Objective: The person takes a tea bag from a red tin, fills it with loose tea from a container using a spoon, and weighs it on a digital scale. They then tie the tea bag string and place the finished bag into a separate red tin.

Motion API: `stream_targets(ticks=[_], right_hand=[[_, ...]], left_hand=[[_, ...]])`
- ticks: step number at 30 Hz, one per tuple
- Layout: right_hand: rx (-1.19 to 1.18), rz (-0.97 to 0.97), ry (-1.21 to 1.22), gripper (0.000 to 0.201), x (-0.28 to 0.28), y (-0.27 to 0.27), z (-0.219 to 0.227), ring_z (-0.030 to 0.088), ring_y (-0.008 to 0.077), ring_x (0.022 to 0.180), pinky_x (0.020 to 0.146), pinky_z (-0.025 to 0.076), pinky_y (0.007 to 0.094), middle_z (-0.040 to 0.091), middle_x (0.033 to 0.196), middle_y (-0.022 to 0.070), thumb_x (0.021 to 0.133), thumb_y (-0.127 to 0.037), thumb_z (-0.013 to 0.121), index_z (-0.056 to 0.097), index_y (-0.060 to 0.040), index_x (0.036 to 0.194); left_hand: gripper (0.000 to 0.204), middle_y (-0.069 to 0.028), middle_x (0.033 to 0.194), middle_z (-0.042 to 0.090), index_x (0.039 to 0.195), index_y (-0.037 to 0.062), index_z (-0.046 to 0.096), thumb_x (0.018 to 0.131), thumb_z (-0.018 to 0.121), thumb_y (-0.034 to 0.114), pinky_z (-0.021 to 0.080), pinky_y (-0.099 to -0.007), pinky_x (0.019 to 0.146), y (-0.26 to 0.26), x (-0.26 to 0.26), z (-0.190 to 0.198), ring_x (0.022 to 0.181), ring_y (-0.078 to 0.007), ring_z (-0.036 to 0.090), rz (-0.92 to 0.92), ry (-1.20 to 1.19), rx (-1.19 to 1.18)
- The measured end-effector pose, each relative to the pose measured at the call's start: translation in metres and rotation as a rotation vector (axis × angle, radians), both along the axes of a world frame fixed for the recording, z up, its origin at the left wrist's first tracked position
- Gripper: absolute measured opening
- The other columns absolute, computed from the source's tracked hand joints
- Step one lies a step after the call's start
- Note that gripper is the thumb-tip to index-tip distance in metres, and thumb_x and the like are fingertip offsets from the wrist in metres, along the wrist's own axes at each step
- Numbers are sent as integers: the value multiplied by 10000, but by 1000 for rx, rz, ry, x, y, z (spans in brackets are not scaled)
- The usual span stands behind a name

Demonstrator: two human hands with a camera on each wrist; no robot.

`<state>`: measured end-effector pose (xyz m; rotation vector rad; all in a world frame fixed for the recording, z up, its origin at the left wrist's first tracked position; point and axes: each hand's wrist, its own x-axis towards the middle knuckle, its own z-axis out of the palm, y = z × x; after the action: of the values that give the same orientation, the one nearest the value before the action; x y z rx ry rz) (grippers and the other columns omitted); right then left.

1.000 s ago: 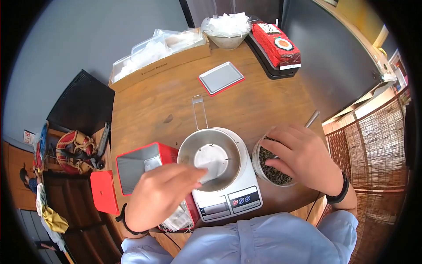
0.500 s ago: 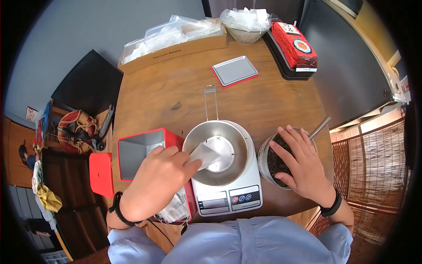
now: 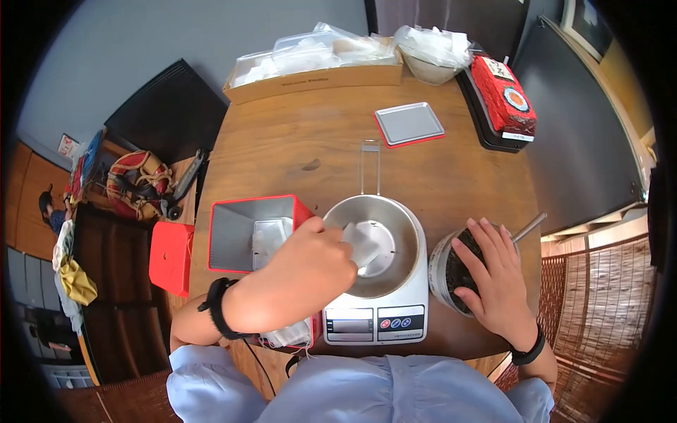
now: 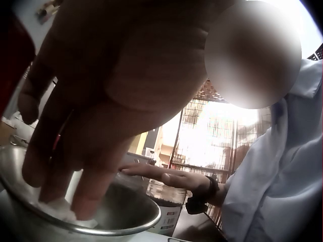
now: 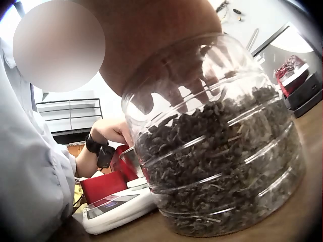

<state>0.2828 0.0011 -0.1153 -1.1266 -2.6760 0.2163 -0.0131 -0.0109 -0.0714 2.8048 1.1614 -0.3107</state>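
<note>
My left hand [image 3: 310,264] reaches into a steel pan [image 3: 403,240] and pinches a small white bag [image 3: 361,247] down inside it. In the left wrist view, its fingertips press the bag [image 4: 63,209] below the rim. The pan sits on a white kitchen scale [image 3: 374,326], with a few dark bits on its bottom. My right hand [image 3: 497,282] lies with outstretched fingers across the mouth of a clear ribbed jar [image 5: 222,171] filled with dark dried leaves. A metal handle [image 3: 530,227] sticks out of the jar beside the fingers.
An open red tin [image 3: 233,240] stands left of the pan, its red lid [image 3: 171,257] beside it. White string bags [image 3: 290,335] fill another red container in front. Further back are a tray-like lid [image 3: 409,123], a cardboard box [image 3: 310,79], a bowl [image 3: 429,69] and a red package [image 3: 501,95].
My left hand has brought the white bag down into the pan, its wrist turning over. My right hand has flattened from bent fingers above the jar to lying across its mouth. The head view has shifted.
</note>
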Motion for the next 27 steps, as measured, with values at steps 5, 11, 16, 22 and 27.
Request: stream_targets(ticks=[5,11,16,22,27], right_hand=[[-15,-22,13,591,0,0,-2,349,399,1330,1105,229,561,389,1431,197,805,-377,619,522,-84,1308],[-6,-35,14,554,0,0,-4,349,407,1331,1101,224,575,399,1426,203,860,-411,555,531,-70,1296],[-6,-39,3,540,-1,-1,-4,352,409,1331,1099,228,576,404,1421,206,890,-422,516,527,-72,1302],[5,-50,-25,540,-3,-2,-3,348,410,1334,1105,219,569,403,1422,205,901,-411,500,511,-72,1322],[17,-55,-33,536,-3,-2,-4,344,411,1336,1109,212,563,391,1435,204,917,-408,468,499,-74,1335]], left_hand=[[41,-8,743,581,648,94,636,686,621,95,371,-293,717,-3,7,-8,814,-159,532,-26,100,167],[303,-37,972,654,994,36,675,705,609,101,419,-355,841,-15,-19,42,974,-211,578,173,-114,307],[349,-79,1050,648,1016,19,670,679,603,82,440,-375,810,-40,-63,66,948,-254,597,268,-165,446],[363,-95,1080,633,1067,76,666,713,582,66,456,-381,806,-63,-84,45,928,-301,599,342,-150,341],[311,-43,1018,595,1036,70,657,732,598,91,460,-336,830,-80,-85,23,947,-213,580,214,-247,-112]])
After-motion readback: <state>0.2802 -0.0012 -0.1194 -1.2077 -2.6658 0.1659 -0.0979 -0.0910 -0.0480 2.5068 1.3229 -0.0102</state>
